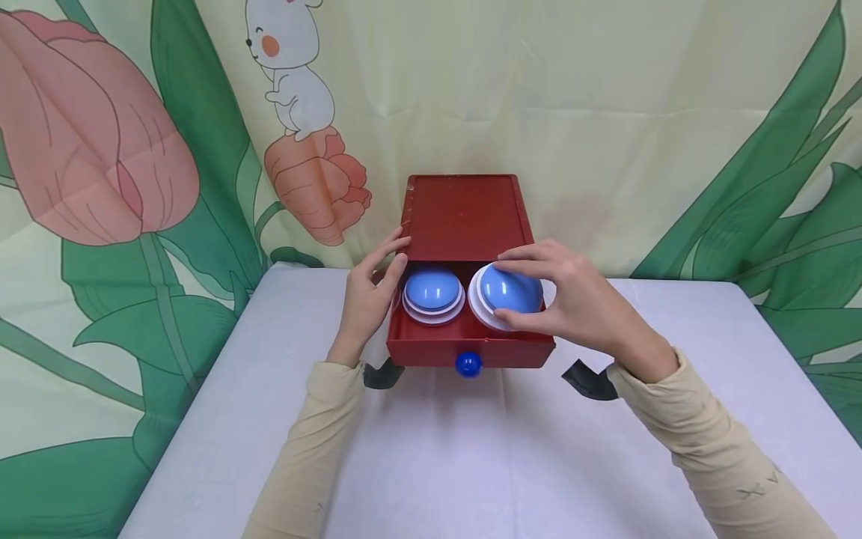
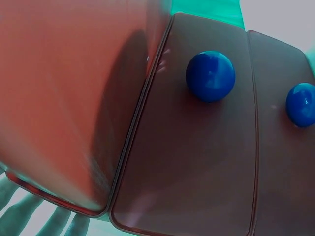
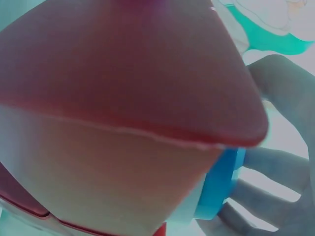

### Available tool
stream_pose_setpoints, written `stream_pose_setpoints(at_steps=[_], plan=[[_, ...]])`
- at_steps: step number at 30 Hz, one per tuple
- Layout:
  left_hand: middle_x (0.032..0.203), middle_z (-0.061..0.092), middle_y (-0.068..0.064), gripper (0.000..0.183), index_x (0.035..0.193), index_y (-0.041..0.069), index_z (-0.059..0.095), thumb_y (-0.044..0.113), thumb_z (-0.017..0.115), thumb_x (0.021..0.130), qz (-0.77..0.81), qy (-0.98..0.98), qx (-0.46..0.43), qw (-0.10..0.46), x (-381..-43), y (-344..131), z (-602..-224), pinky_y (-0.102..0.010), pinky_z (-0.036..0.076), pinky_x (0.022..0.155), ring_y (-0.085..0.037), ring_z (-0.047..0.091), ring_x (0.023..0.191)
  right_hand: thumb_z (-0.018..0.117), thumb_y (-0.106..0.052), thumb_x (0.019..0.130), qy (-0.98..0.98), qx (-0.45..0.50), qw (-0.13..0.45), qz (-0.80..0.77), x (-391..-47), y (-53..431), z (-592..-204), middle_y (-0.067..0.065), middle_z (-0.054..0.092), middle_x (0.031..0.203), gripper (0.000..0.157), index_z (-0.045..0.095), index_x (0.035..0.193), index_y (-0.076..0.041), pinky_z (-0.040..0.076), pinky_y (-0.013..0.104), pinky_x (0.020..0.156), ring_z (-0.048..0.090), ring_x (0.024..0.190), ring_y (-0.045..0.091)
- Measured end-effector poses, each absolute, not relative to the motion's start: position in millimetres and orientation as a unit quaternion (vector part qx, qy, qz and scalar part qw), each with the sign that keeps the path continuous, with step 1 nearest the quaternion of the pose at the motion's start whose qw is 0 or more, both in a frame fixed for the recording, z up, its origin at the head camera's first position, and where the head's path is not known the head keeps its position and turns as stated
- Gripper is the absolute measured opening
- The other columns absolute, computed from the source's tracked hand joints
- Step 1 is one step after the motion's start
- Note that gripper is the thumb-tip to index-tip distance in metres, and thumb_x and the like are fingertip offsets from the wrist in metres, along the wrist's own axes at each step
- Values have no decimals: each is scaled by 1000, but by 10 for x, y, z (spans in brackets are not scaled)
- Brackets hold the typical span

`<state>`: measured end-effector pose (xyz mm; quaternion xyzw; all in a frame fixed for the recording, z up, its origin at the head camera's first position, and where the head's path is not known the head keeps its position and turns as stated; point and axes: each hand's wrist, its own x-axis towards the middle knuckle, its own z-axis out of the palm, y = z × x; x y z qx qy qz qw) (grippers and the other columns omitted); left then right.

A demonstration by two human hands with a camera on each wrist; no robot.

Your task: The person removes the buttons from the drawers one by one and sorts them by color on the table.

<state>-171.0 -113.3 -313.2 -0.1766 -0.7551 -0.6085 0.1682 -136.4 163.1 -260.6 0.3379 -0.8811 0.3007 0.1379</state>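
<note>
A red drawer cabinet (image 1: pixel 463 217) stands at the middle of the table, its top drawer (image 1: pixel 420 353) pulled out. In the drawer sits a blue-domed push button (image 1: pixel 432 290) on a white base. Beside it, a second blue-domed push button (image 1: pixel 510 289) is tilted, with my right hand (image 1: pixel 584 301) gripping it between thumb and fingers. The right wrist view shows the blue button's edge (image 3: pixel 221 184) past the drawer, fingers around it. My left hand (image 1: pixel 364 303) rests against the cabinet's left side, fingers extended; its fingertips (image 2: pixel 22 214) show below that side in the left wrist view.
A round blue knob (image 1: pixel 468 364) sticks out from the drawer front. The left wrist view shows more blue knobs (image 2: pixel 210 76) on the drawer fronts. Dark tape pieces (image 1: pixel 591 380) lie on the white table (image 1: pixel 444 464). A printed curtain (image 1: pixel 579 135) hangs close behind the cabinet.
</note>
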Motion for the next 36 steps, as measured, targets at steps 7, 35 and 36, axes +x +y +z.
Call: stream_pose_setpoints(at_steps=[7, 35, 36], plan=[[150, 49, -14, 35, 133, -1, 61, 12, 58, 100, -611, -753, -178, 168, -1708, -1139, -3128, -50, 46, 106, -22, 44, 141, 88, -13, 73, -870, 346, 169, 307, -1342, 1653, -2524, 7, 66, 123, 51, 72, 121, -7, 60, 42, 80, 59, 116, 25], [150, 49, -14, 35, 132, -1, 61, 11, 57, 100, -612, -752, -176, 170, -1697, -1131, -3126, -50, 45, 106, -23, 44, 141, 90, -13, 69, -891, 287, 213, 279, -1316, 1991, -2524, 7, 67, 121, 53, 73, 118, -8, 41, 1, 83, 59, 114, 23], [150, 49, -14, 35, 132, -2, 61, 11, 57, 100, -612, -752, -176, 170, -1696, -1130, -3126, -50, 45, 107, -23, 44, 141, 90, -12, 69, -891, 286, 214, 279, -1315, 2002, -2528, 7, 67, 122, 53, 72, 118, -7, 41, 1, 83, 59, 114, 23]])
